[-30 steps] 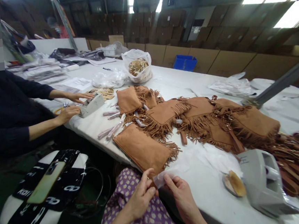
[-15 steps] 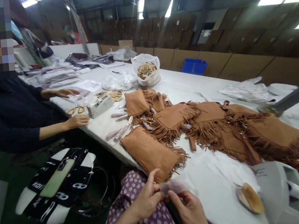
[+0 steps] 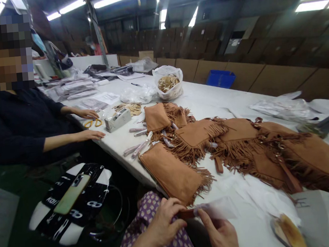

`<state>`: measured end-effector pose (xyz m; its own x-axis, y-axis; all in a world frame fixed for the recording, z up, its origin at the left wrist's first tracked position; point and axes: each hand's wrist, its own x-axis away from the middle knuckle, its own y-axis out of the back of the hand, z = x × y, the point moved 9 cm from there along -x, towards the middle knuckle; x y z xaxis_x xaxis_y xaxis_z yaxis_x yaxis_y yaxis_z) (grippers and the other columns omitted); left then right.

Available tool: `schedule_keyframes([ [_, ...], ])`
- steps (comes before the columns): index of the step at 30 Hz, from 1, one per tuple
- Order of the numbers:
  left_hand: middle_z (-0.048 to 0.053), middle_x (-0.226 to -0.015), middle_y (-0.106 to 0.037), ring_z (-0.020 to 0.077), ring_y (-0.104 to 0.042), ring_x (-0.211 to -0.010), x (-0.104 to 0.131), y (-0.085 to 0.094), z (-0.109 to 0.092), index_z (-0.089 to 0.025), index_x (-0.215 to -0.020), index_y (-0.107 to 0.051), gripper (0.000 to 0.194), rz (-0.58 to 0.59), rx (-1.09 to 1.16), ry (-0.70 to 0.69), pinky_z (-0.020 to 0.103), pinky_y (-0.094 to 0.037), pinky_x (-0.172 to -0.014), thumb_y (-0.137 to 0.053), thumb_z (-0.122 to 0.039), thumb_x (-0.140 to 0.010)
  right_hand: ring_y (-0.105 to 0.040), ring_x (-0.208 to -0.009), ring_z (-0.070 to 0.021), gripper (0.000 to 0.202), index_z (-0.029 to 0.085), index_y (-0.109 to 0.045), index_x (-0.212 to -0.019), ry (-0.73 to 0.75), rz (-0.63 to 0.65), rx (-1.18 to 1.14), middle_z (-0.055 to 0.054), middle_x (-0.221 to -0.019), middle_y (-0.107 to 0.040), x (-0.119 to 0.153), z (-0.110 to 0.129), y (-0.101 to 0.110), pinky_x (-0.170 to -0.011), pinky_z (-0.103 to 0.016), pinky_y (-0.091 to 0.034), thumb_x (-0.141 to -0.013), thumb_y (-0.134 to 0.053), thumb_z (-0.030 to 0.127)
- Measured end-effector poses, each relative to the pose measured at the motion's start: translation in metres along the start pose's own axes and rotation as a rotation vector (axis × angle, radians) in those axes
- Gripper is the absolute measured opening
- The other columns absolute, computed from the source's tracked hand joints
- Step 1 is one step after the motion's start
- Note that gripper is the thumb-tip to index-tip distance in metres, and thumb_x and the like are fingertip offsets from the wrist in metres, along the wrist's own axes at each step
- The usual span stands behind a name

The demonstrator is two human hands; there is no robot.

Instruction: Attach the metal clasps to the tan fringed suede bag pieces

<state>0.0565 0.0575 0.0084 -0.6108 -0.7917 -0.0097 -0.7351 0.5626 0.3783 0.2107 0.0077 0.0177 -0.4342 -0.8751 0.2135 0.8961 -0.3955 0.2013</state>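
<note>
At the near edge of the white tabletop [image 3: 208,96], the left hand [image 3: 164,223] and the right hand [image 3: 222,235] together pinch a thin brown strap end [image 3: 187,214] and a small translucent plastic sleeve [image 3: 218,210], fingers closed on both items just below a flat tan suede pouch with a fringed edge [image 3: 174,174]. More of the same soft, fringed tan suede bags [image 3: 241,147] lie overlapping in a row across the tabletop, some with metal chain hardware. Slim clear packets [image 3: 139,145] lie beside them. A crinkled clear plastic bag filled with tan card tags [image 3: 168,83] stands farther back, near a blue plastic bin [image 3: 220,79]. A person in a dark sleeve [image 3: 12,125] sits at the left with hands flat near a grey tape dispenser [image 3: 118,120] and yellow-handled scissors [image 3: 93,123]. A phone [image 3: 72,194] rests on a black-and-white printed cushion whose lettering is too blurred to read.
</note>
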Motion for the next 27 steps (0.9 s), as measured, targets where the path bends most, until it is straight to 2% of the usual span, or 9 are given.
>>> schedule_keyframes([
  [4, 0.007, -0.124, -0.058, 0.021, -0.053, -0.113, -0.002, -0.003, 0.006, -0.02, -0.105, -0.063, 0.027, 0.034, 0.141, -0.079, 0.033, -0.04, -0.098, -0.054, -0.015, -0.08, -0.068, -0.085, -0.0308, 0.045, 0.014, -0.077, -0.084, 0.042, -0.042, -0.008, -0.01, -0.085, -0.076, 0.0, 0.026, 0.003, -0.08, -0.035, -0.053, -0.066, -0.074, 0.056],
  [7, 0.002, -0.088, -0.065, 0.016, -0.057, -0.081, -0.01, -0.01, 0.018, -0.016, -0.087, -0.064, 0.012, 0.017, 0.271, -0.02, 0.026, -0.043, -0.074, -0.054, -0.017, -0.08, -0.068, -0.084, -0.0301, 0.044, 0.015, -0.076, -0.085, 0.091, -0.084, 0.017, -0.01, -0.085, -0.075, -0.002, 0.03, 0.0, -0.078, -0.036, -0.053, -0.069, -0.072, 0.056],
  [10, -0.003, -0.066, -0.056, 0.0114, -0.048, -0.063, -0.016, -0.019, 0.026, -0.014, -0.075, -0.063, 0.01, 0.027, 0.35, 0.029, 0.023, -0.036, -0.059, -0.057, -0.02, -0.081, -0.067, -0.079, -0.0284, 0.04, 0.016, -0.074, -0.08, 0.206, -0.087, 0.113, -0.009, -0.08, -0.074, -0.002, 0.027, -0.007, -0.073, -0.035, -0.052, -0.072, -0.069, 0.055],
  [15, -0.002, -0.071, -0.061, 0.0121, -0.053, -0.066, -0.016, -0.015, 0.029, -0.015, -0.083, -0.063, 0.006, -0.027, 0.386, 0.032, 0.022, -0.038, -0.059, -0.06, -0.018, -0.078, -0.067, -0.086, -0.0265, 0.03, 0.018, -0.073, -0.091, 0.374, 0.025, 0.243, -0.008, -0.09, -0.073, 0.007, 0.01, -0.033, -0.079, -0.035, -0.051, -0.084, -0.062, 0.046],
  [18, 0.0, -0.083, -0.067, 0.0142, -0.059, -0.075, -0.014, -0.012, 0.024, -0.017, -0.092, -0.061, 0.021, -0.039, 0.337, 0.01, 0.023, -0.042, -0.067, -0.059, -0.009, -0.073, -0.066, -0.09, -0.0252, 0.027, 0.019, -0.072, -0.095, 0.439, 0.006, 0.276, -0.009, -0.096, -0.07, 0.012, 0.006, -0.038, -0.082, -0.034, -0.051, -0.088, -0.058, 0.041],
  [20, 0.001, -0.087, -0.068, 0.0148, -0.062, -0.078, -0.013, -0.012, 0.02, -0.018, -0.1, -0.058, 0.028, -0.035, 0.395, 0.009, 0.024, -0.044, -0.07, -0.058, -0.009, -0.074, -0.065, -0.089, -0.0238, 0.024, 0.02, -0.071, -0.093, 0.477, -0.012, 0.297, -0.008, -0.095, -0.069, 0.013, 0.008, -0.039, -0.08, -0.033, -0.052, -0.089, -0.057, 0.039],
  [24, 0.003, -0.093, -0.068, 0.0153, -0.064, -0.083, -0.013, -0.018, 0.012, -0.02, -0.108, -0.049, 0.031, 0.034, 0.679, 0.029, 0.025, -0.047, -0.074, -0.061, -0.017, -0.08, -0.065, -0.089, -0.0218, 0.018, 0.021, -0.068, -0.1, 0.621, -0.034, 0.335, -0.006, -0.095, -0.068, 0.016, 0.018, -0.039, -0.078, -0.032, -0.053, -0.091, -0.056, 0.031],
  [26, 0.004, -0.099, -0.067, 0.0143, -0.065, -0.079, -0.01, -0.013, 0.022, -0.021, -0.105, -0.049, 0.031, -0.016, 0.789, 0.104, 0.026, -0.048, -0.072, -0.066, -0.026, -0.079, -0.065, -0.089, -0.0213, 0.018, 0.021, -0.066, -0.106, 0.738, -0.055, 0.371, -0.006, -0.096, -0.068, 0.021, 0.023, -0.039, -0.078, -0.032, -0.053, -0.092, -0.055, 0.026],
  [27, 0.003, -0.1, -0.067, 0.0133, -0.065, -0.074, -0.007, -0.007, 0.033, -0.021, -0.102, -0.05, 0.032, -0.074, 0.82, 0.178, 0.025, -0.048, -0.069, -0.069, -0.032, -0.078, -0.064, -0.088, -0.021, 0.018, 0.022, -0.065, -0.106, 0.81, -0.074, 0.397, -0.006, -0.095, -0.068, 0.026, 0.025, -0.039, -0.076, -0.032, -0.053, -0.092, -0.054, 0.024],
])
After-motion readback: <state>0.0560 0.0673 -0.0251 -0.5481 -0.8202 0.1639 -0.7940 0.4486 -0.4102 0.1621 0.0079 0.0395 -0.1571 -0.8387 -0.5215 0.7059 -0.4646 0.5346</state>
